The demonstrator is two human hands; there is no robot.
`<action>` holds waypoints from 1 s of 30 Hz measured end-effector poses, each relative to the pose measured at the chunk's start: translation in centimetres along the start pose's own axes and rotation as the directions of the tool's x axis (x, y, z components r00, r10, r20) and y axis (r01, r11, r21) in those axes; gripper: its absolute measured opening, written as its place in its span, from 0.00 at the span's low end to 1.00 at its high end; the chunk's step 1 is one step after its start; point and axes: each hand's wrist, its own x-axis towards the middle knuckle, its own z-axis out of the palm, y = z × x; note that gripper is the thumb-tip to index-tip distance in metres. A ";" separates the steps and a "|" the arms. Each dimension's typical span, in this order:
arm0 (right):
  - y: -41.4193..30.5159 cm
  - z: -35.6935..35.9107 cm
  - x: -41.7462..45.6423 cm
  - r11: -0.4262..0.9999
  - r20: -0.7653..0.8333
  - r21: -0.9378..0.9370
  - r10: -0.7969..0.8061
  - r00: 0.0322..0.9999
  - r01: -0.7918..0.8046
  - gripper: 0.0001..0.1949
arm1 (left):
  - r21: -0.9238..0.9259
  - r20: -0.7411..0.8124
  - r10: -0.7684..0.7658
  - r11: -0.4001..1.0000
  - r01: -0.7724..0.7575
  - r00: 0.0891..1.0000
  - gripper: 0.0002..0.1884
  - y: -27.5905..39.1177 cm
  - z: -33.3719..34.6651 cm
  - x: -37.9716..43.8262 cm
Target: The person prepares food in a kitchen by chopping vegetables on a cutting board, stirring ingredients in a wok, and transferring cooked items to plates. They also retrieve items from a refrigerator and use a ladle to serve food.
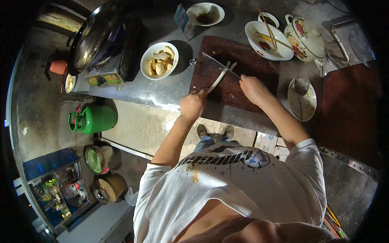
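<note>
A dark wooden cutting board (255, 82) lies before me on the metal counter. My left hand (193, 104) grips the near end of a pale scallion stalk (218, 81), which slants up and to the right across the board. In my right hand (256, 88) is the handle of a kitchen knife (221, 65). The blade points up and left and crosses over the stalk near its far end, where the stalk parts in two; whether the edge touches it I cannot tell. Small scraps lie on the board.
A bowl of yellowish chunks (161, 63) stands left of the board, near a stove with a wok (94, 39). At the back right are a bowl with chopsticks (264, 45) and a flowered enamel pot (307, 39). A dish with a ladle (310, 104) sits at right.
</note>
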 end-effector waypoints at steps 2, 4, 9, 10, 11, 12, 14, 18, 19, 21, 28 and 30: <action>1.5 1.3 0.6 0.999 -0.022 0.012 -0.051 0.998 0.051 0.12 | 0.017 0.031 0.004 1.000 -0.004 1.000 0.13 0.2 0.0 -0.5; -0.1 1.1 0.5 1.000 -0.015 0.014 -0.006 1.000 0.006 0.12 | 0.021 0.031 0.009 1.000 -0.009 0.999 0.13 0.5 -0.1 -1.5; -3.8 -1.7 -2.1 0.944 -0.126 -0.295 -0.193 0.973 0.149 0.11 | -0.049 -0.188 -0.072 0.997 0.064 0.979 0.11 0.6 0.5 -1.8; -4.0 -1.9 -2.4 0.946 -0.147 -0.292 -0.192 0.970 0.143 0.11 | -0.072 -0.237 -0.064 0.996 0.048 0.969 0.10 0.5 0.7 -1.2; -4.4 -2.1 -2.5 0.944 -0.108 -0.287 -0.203 0.973 0.165 0.11 | -0.094 -0.285 -0.058 0.995 0.032 0.957 0.10 0.5 0.9 -0.5; -4.7 -2.2 -2.6 0.943 -0.072 -0.278 -0.210 0.975 0.183 0.11 | -0.104 -0.288 -0.022 0.995 -0.008 0.957 0.08 0.5 1.2 0.0; -5.4 -1.8 -2.6 0.947 0.012 -0.279 -0.161 0.987 0.158 0.11 | -0.083 -0.325 0.025 0.995 -0.055 0.946 0.07 0.4 2.1 0.8; -4.3 0.5 -2.1 0.980 -0.002 -0.191 -0.050 0.999 0.049 0.11 | -0.043 -0.384 0.056 0.996 -0.078 0.922 0.05 0.9 2.9 0.9; -3.8 1.1 -1.8 0.991 -0.053 -0.125 -0.056 0.997 0.049 0.11 | -0.042 -0.403 0.062 0.995 -0.086 0.913 0.05 0.8 3.1 0.7; -3.3 0.7 -1.5 0.964 -0.037 -0.229 -0.149 0.988 0.137 0.11 | -0.089 -0.432 0.023 0.994 -0.068 0.901 0.05 0.9 3.0 0.1; -6.2 -1.7 -2.8 0.955 -0.038 -0.268 -0.137 0.990 0.122 0.10 | -0.237 -0.488 -0.007 0.963 -0.125 0.873 0.05 1.4 3.8 3.5; -6.3 -1.2 -2.9 0.940 0.004 -0.300 -0.167 0.986 0.161 0.11 | -0.316 -0.510 -0.001 0.930 -0.187 0.860 0.07 1.7 4.2 4.2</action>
